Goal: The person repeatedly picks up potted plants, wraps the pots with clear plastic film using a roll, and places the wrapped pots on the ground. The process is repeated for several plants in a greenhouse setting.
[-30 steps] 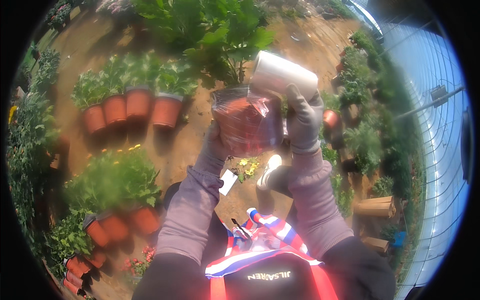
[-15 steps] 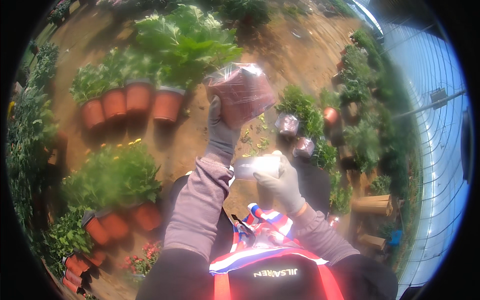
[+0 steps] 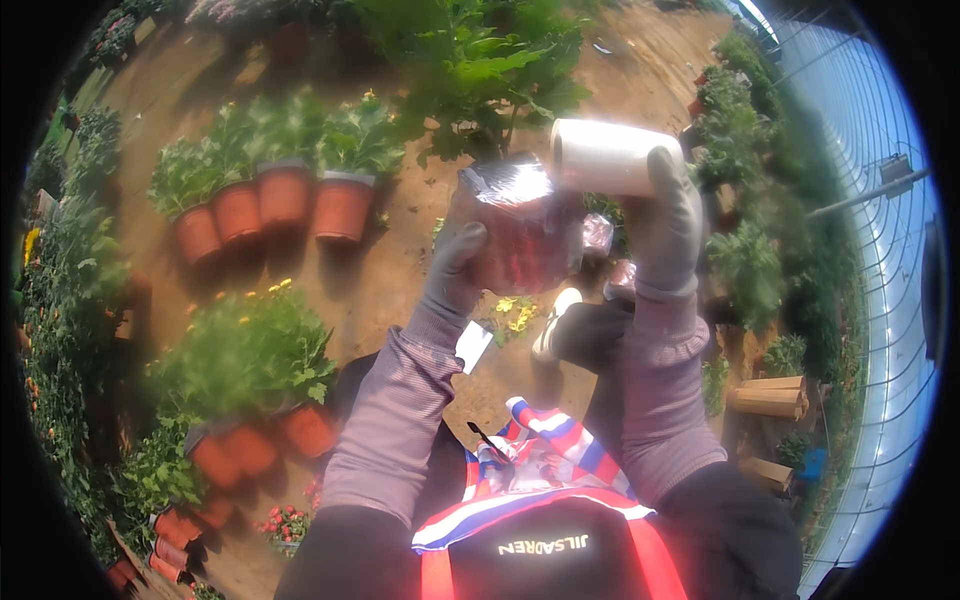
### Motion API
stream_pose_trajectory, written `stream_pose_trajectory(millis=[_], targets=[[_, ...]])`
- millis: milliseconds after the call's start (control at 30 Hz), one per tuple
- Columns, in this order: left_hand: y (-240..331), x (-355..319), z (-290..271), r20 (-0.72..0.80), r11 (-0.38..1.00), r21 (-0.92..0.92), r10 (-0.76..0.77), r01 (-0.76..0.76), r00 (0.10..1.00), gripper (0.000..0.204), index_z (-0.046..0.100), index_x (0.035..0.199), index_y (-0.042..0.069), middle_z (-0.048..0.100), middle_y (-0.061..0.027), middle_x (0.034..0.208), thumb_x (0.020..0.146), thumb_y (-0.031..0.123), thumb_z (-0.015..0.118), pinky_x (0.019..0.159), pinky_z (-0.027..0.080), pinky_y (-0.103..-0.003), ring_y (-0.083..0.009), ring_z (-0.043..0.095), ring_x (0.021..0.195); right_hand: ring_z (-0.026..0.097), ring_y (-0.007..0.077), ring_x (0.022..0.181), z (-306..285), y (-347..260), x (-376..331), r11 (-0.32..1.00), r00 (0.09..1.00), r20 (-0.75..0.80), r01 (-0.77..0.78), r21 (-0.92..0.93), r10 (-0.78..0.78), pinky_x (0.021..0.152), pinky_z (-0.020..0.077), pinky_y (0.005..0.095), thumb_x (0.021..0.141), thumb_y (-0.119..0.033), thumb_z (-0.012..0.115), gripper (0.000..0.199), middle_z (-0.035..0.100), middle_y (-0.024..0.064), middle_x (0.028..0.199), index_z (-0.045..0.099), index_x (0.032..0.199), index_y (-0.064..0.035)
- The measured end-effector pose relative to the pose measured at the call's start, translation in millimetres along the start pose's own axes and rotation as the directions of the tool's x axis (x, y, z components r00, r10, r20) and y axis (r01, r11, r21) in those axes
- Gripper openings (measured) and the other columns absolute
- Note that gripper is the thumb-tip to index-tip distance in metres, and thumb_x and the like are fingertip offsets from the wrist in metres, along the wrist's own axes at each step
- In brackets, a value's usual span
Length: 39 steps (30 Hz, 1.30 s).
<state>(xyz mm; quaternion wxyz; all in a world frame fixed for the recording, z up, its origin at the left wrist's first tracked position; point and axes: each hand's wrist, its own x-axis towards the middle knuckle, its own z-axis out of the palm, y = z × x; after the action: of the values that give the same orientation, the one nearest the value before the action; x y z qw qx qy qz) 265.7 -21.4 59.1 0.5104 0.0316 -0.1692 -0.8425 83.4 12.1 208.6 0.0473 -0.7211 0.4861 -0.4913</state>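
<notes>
Plastic-wrapped, the reddish-brown pot [image 3: 525, 235] is held up in front of the person, above the bare earth [image 3: 400, 280] of a nursery yard, with a tall green plant [image 3: 480, 70] rising out of it. Far to the left, a bushy plant with small yellow flowers [image 3: 245, 345] is seen in terracotta pots, and behind it a row of three terracotta pots [image 3: 275, 205] with green plants is lined up on the soil. The wrapped pot is gripped from the left and from below by the gloved left hand [image 3: 455, 265], whose fingers are closed around its shiny film cover. Below the pot, low yellow flowers [image 3: 515, 315] are seen on the ground, beside a white shoe [image 3: 555, 320]. Just to the right of the pot's top, and touching its wrapping, a white roll of plastic film [image 3: 610, 155] is held level. The roll is clasped by the gloved right hand [image 3: 670, 215], fingers curled over its right end. Further right, rows of leafy plants [image 3: 745, 260] are set along a netted wall [image 3: 870, 200], and wooden boxes [image 3: 770, 395] are lying near the lower right edge.
</notes>
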Motion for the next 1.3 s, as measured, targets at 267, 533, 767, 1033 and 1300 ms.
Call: stream_pose_trajectory(millis=[267, 533, 767, 1033, 1300], targets=[[-3, 28, 17, -0.09, 0.973, -0.229, -0.046, 0.024, 0.995, 0.029, 0.061, 0.12, 0.011, 0.065, -0.0032, 0.107, 0.094, 0.024, 0.064, 0.091, 0.049, -0.034, -0.0167, 0.061, 0.1, 0.066, 0.0206, 0.093, 3, -53, -33, 0.663, 0.852, -0.129, -0.292, 0.689, 0.508, 0.085, 0.0503, 0.0292, 0.092, -0.012, 0.066, 0.03, 0.069, 0.0106, 0.105, 0.066, 0.117, 0.0036], [21, 29, 39, -0.053, 0.843, -0.537, -0.004, -0.025, 0.999, 0.016, 0.066, 0.109, 0.012, 0.067, 0.0004, 0.096, 0.096, 0.021, 0.062, 0.086, 0.051, -0.03, -0.0126, 0.062, 0.092, 0.065, 0.0271, 0.103, 70, 155, -199, 0.198, 0.198, -0.038, -0.98, -0.005, 0.98, 0.086, 0.0563, 0.0381, 0.093, -0.026, 0.069, 0.039, 0.062, 0.014, 0.12, 0.063, 0.121, 0.0007], [33, 13, 3, -0.142, 0.918, -0.389, 0.026, -0.08, 0.989, 0.022, 0.065, 0.112, 0.011, 0.066, -0.0011, 0.099, 0.095, 0.024, 0.064, 0.087, 0.051, -0.031, -0.0142, 0.062, 0.094, 0.067, 0.0358, 0.102, 130, 312, -364, 0.278, 0.156, 0.23, -0.529, -0.802, 0.961, 0.09, 0.0526, 0.0429, 0.092, -0.031, 0.06, 0.038, 0.058, 0.0188, 0.123, 0.067, 0.116, -0.0028], [31, 1, -8, -0.157, 0.979, -0.189, 0.041, -0.071, 0.987, 0.029, 0.063, 0.115, 0.01, 0.065, -0.0028, 0.103, 0.093, 0.028, 0.065, 0.089, 0.051, -0.033, -0.0161, 0.062, 0.097, 0.067, 0.0164, 0.091, 111, 278, -248, 0.061, -0.034, 0.226, -0.915, -0.399, 0.974, 0.076, 0.052, 0.0335, 0.093, -0.024, 0.066, 0.032, 0.072, 0.0087, 0.1, 0.07, 0.117, -0.0034], [6, -2, -4, -0.127, 0.996, -0.081, -0.039, 0.029, 0.991, 0.036, 0.061, 0.118, 0.009, 0.065, -0.0045, 0.107, 0.091, 0.032, 0.066, 0.09, 0.052, -0.035, -0.0179, 0.062, 0.099, 0.066, 0.0116, 0.074, 36, 118, -29, 0.569, 0.709, 0.459, -0.704, 0.425, 0.534, 0.07, 0.052, 0.0244, 0.095, -0.028, 0.068, 0.03, 0.074, 0.0067, 0.09, 0.074, 0.104, 0.0002]])
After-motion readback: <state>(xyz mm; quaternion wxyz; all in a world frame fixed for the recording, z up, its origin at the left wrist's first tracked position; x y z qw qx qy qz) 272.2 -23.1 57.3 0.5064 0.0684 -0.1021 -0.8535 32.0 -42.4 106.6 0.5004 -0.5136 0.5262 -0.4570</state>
